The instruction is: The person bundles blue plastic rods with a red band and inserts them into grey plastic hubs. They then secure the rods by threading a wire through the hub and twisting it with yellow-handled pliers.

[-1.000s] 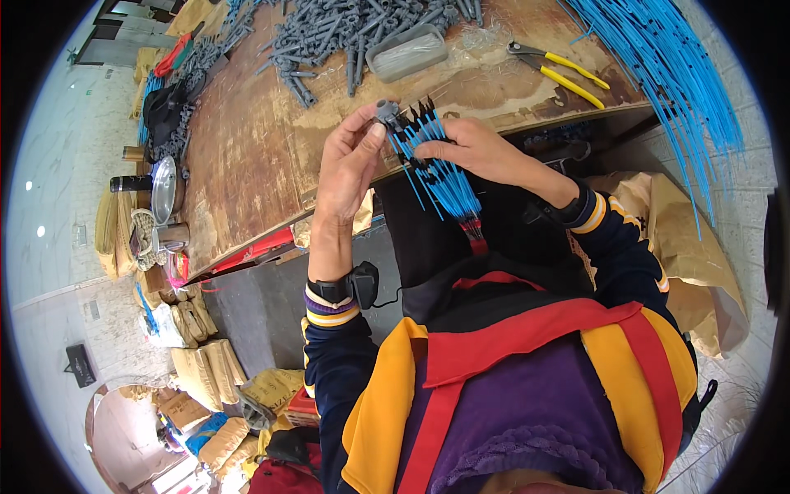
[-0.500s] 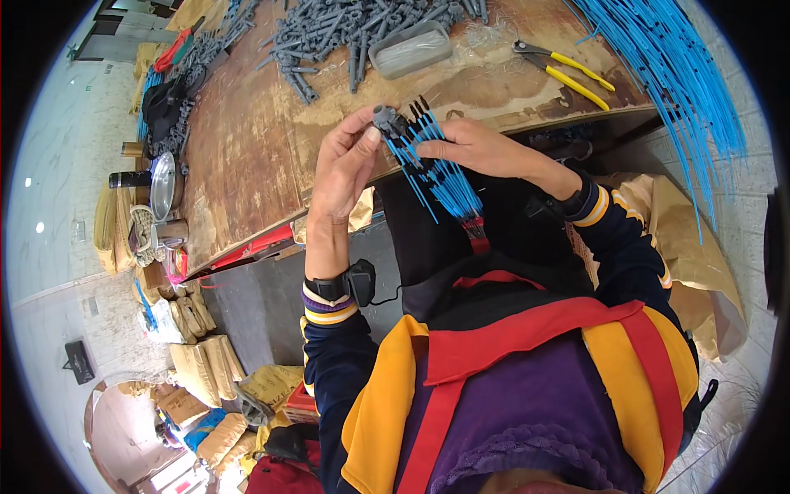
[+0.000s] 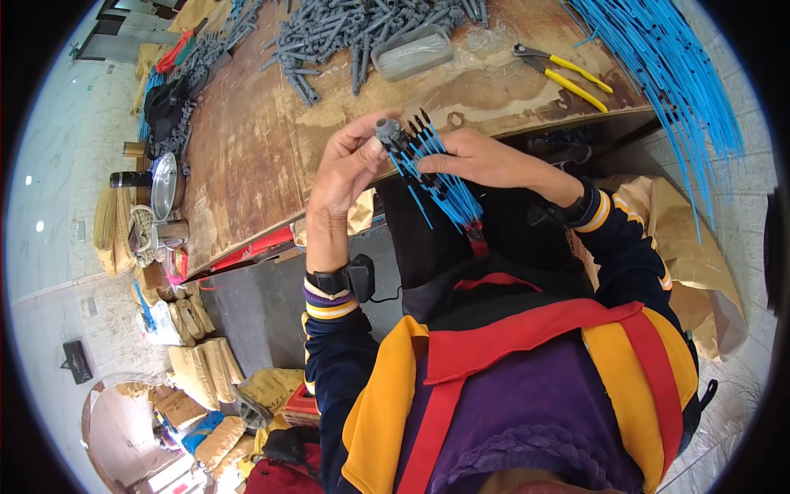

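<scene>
My left hand (image 3: 350,165) is closed on a grey plastic fitting (image 3: 387,130), thumb and fingers pinching it near the table's front edge. Just to its right, my right hand (image 3: 473,158) grips a bundle of thin blue rods (image 3: 451,193) with black tips. The bundle slants down over my lap, its upper tips beside the fitting. At least one blue rod reaches up to the fitting; whether it sits inside cannot be made out. My right fingertips are hidden behind the rods.
On the worn wooden table (image 3: 247,156) lie a heap of grey fittings (image 3: 354,37), a clear plastic tray (image 3: 413,53) and yellow-handled pliers (image 3: 568,76). Many long blue rods (image 3: 666,74) hang over the right edge. A metal bowl (image 3: 165,185) stands at the left.
The fitting has turned so its round end points more upward, and it sits slightly lower. Both hands have shifted a little downward, still holding the same things.
</scene>
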